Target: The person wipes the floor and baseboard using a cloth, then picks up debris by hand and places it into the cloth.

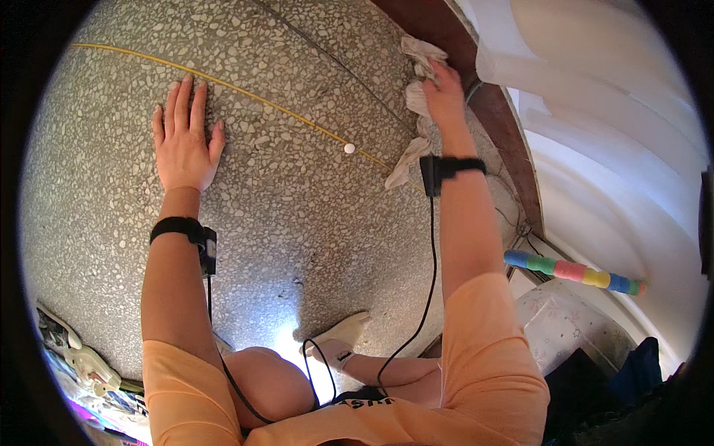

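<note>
My left hand (pixel 184 145) lies flat on the speckled terrazzo floor (pixel 253 178), fingers stretched and slightly spread. Its fingertips are near a thin yellow cable (pixel 245 91). At the far right, my right hand (pixel 445 97) is closed on a crumpled whitish cloth (pixel 420 98), pressing it to the floor beside a dark red baseboard (pixel 500 123). Part of the cloth trails toward me and lies over the yellow cable. The fingers' undersides are hidden. Each wrist wears a black strap with a small box and a black cord.
A small white round object (pixel 349 149) rests on the yellow cable. A dark cable (pixel 335 59) runs toward the cloth. White curtain-like fabric (pixel 595 149) hangs at right, near a multicoloured segmented stick (pixel 570 270). My shod foot (pixel 346 332) is close below; clutter (pixel 93 372) lies at lower left.
</note>
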A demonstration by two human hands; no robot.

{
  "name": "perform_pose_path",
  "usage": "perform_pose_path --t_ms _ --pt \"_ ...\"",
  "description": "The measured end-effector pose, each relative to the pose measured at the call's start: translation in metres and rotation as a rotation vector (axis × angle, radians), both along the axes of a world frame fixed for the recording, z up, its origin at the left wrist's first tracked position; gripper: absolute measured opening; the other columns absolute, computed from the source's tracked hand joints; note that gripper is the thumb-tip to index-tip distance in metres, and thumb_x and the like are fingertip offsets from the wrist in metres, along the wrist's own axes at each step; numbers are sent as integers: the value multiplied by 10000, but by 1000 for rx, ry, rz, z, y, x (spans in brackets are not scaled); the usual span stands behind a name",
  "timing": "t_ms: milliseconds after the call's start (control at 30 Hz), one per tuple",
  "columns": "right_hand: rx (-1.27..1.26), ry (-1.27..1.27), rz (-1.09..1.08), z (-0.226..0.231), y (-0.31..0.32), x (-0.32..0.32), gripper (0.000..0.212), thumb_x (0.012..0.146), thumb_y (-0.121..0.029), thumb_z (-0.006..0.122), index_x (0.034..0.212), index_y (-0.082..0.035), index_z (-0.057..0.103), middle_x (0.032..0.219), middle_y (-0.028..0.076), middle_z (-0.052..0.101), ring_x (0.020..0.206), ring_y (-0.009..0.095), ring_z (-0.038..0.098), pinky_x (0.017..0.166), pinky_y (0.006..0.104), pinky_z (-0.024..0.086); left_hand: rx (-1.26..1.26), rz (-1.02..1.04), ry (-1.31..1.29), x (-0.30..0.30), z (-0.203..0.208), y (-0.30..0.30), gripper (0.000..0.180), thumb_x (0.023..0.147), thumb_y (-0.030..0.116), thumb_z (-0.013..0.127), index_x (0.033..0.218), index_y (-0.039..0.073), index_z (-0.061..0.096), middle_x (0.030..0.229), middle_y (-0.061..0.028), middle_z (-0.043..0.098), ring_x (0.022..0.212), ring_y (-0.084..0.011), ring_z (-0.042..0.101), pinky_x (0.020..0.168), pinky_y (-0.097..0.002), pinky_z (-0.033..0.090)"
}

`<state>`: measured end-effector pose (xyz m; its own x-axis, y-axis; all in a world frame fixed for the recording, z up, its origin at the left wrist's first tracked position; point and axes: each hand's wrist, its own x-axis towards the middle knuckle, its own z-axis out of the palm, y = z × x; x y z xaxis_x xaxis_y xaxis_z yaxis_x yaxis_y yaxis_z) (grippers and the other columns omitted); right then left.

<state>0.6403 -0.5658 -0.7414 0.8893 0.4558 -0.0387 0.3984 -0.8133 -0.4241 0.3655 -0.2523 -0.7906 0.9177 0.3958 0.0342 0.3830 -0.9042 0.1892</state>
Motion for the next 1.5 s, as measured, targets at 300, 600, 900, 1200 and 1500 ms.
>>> perform_pose_path --t_ms 300,600,900,1200,1500 --pt "54 63 131 45 9 -87 417 726 -53 581 1136 -93 643 1084 182 564 1024 356 542 925 390 434 0 -5 10 -5 -3 2 567 924 367 447 1438 160 328 1514 -38 285 1408 -231 228 1144 -433 178" --pt "486 60 -563 69 -76 -286 495 796 -4 462 1290 -16 487 1250 171 511 1067 253 548 931 371 445 -17 -28 -81 -7 -8 4 572 937 410 406 1449 178 300 1516 -33 279 1416 -234 208 1146 -436 155" --pt "-422 43 -335 -16 -43 -360 619 857 -186 539 1433 -120 323 1428 218 322 1179 454 364 975 575 302 -559 -541 -298 18 24 -89 365 768 92 602 1133 100 587 1326 -74 492 1210 -291 451 1027 -431 350" --pt "-380 196 -237 -1 -39 -353 585 850 -118 546 1403 -48 369 1358 289 356 1173 473 376 968 527 357 -221 -820 -84 25 16 -131 320 772 46 568 1085 99 608 1209 -71 563 1107 -273 537 896 -366 478" --pt "-544 211 -133 -6 -62 -342 603 861 -147 580 1414 -37 368 1383 302 345 1215 458 389 998 515 351 -883 -136 74 -159 46 93 232 804 57 632 1036 46 624 964 -109 640 807 -225 649 701 -315 533"
